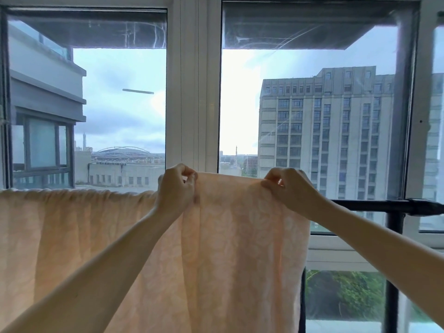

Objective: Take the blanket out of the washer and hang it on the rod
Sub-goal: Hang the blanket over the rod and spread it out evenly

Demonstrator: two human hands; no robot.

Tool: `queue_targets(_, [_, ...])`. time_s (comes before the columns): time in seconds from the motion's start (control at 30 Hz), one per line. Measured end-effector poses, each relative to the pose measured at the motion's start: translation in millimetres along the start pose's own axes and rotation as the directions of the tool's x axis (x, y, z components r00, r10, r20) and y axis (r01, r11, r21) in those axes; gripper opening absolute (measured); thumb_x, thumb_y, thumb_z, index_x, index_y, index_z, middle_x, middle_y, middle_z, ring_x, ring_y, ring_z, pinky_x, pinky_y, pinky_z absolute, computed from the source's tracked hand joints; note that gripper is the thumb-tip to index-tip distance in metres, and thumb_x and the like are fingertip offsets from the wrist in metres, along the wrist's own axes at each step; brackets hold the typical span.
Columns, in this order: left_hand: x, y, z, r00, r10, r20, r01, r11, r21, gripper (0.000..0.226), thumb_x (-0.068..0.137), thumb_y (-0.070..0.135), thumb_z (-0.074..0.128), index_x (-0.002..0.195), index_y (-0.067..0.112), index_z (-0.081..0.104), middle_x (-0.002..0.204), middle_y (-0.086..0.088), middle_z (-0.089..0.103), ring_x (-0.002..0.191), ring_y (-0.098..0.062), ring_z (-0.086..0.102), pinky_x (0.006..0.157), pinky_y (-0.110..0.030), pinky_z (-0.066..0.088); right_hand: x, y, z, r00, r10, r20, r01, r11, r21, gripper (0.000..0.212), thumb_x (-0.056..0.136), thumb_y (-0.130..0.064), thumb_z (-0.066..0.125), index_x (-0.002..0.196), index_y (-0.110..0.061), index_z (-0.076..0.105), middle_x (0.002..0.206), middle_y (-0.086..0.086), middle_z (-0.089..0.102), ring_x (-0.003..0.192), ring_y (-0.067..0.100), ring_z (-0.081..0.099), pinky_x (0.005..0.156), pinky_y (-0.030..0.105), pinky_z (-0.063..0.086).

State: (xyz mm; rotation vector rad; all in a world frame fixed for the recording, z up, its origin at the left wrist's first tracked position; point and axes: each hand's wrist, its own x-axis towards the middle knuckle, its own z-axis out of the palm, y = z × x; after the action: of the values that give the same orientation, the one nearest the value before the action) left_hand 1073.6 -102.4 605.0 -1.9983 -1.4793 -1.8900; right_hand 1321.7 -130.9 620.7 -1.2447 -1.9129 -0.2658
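A pale peach blanket [228,248] with a faint floral pattern hangs draped over a black horizontal rod [365,205]. The cloth covers the rod from the left edge of the view to about the middle right, and only the rod's right end shows bare. My left hand [176,188] pinches the blanket's top edge near the centre. My right hand [286,188] pinches the same top edge further right, lifting that stretch slightly above the rod line. The left part of the blanket sits bunched in small folds along the rod. The washer is out of view.
Directly behind the rod stands a large window with a white frame [192,92]. A black upright post [391,272] supports the rod at the right. Outside are tall buildings and trees below.
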Motion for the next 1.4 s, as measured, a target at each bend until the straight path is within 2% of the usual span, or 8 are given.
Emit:
queue_targets(0.27, [-4,5,-1,0.971,0.148,0.191,-0.17,0.98,0.107,0.017,0.089,0.0,0.059,0.098,0.012,0.067,0.096,0.004,0.067,0.069,0.001,0.056,0.06,0.002,0.038,-10,1,-2,0.994,0.046,0.099,-0.049,0.999,0.021,0.015,0.087,-0.012,0.061,0.09,-0.027,0.058,0.088,-0.016,0.06,0.081,0.0,0.058,0.072,0.018,0.05])
queue_targets(0.43, [-14,26,8,0.912,0.176,0.371,-0.19,0.982,0.001,0.023,0.093,0.005,0.054,0.086,0.019,0.071,0.086,0.009,0.067,0.052,0.006,0.054,0.052,-0.007,0.044,-9,0,-3,0.992,0.012,0.129,-0.016,0.999,0.034,0.009,0.087,-0.022,0.066,0.088,-0.029,0.06,0.087,-0.017,0.062,0.082,-0.002,0.059,0.075,0.018,0.052])
queue_targets(0.6, [-22,39,26,0.872,0.17,0.458,-0.193,0.981,0.003,0.024,0.083,0.053,0.063,0.093,0.032,0.069,0.087,0.016,0.068,0.081,0.0,0.063,0.074,-0.027,0.056,-5,3,2,0.99,0.009,0.139,-0.011,1.0,0.018,0.012,0.085,-0.038,0.067,0.087,-0.027,0.063,0.085,-0.015,0.064,0.08,0.002,0.061,0.077,0.029,0.056])
queue_targets(0.8, [-21,37,34,0.94,0.159,0.301,-0.164,0.986,-0.008,0.01,0.085,0.034,0.071,0.086,0.025,0.074,0.082,0.014,0.069,0.082,-0.004,0.064,0.086,-0.035,0.053,-11,4,4,0.998,0.027,0.062,-0.025,0.999,-0.031,0.014,0.096,-0.029,0.052,0.101,-0.02,0.062,0.09,-0.008,0.063,0.07,-0.003,0.058,0.067,0.024,0.055])
queue_targets(0.93, [-19,35,27,0.974,0.119,0.191,-0.104,0.991,-0.089,0.007,0.091,0.023,0.064,0.088,0.018,0.069,0.08,0.011,0.064,0.069,-0.002,0.059,0.062,-0.013,0.046,-14,4,6,0.996,0.014,0.091,-0.007,0.997,-0.071,0.018,0.098,-0.028,0.048,0.103,-0.017,0.061,0.088,-0.008,0.062,0.048,-0.007,0.054,0.048,0.011,0.039])
queue_targets(1.03, [-14,24,19,0.988,0.087,0.129,-0.078,0.994,-0.08,0.007,0.093,0.019,0.061,0.087,0.018,0.064,0.078,0.014,0.06,0.067,0.002,0.054,0.057,-0.002,0.039,-15,1,6,0.992,-0.004,0.124,0.018,0.993,-0.116,0.023,0.096,-0.036,0.051,0.1,-0.016,0.063,0.084,-0.008,0.064,0.059,-0.003,0.057,0.056,0.015,0.047])
queue_targets(1.27, [1,-4,-5,0.993,0.046,0.108,-0.048,0.999,0.023,0.007,0.09,0.018,0.065,0.083,0.017,0.067,0.081,0.008,0.064,0.079,-0.008,0.057,0.081,-0.023,0.041,-6,-8,6,0.996,-0.042,0.078,0.057,0.976,-0.209,0.014,0.093,-0.028,0.057,0.092,-0.017,0.064,0.086,-0.004,0.069,0.065,0.007,0.063,0.062,0.023,0.055])
queue_targets(1.4, [3,-6,-7,0.988,0.072,0.133,-0.075,0.997,0.015,0.006,0.09,0.018,0.065,0.089,0.015,0.069,0.081,0.009,0.063,0.074,0.005,0.053,0.076,-0.016,0.041,-3,-34,25,0.974,-0.129,0.188,0.143,0.987,-0.067,0.024,0.089,-0.036,0.063,0.103,-0.017,0.064,0.094,-0.008,0.068,0.073,0.009,0.067,0.068,0.026,0.058])
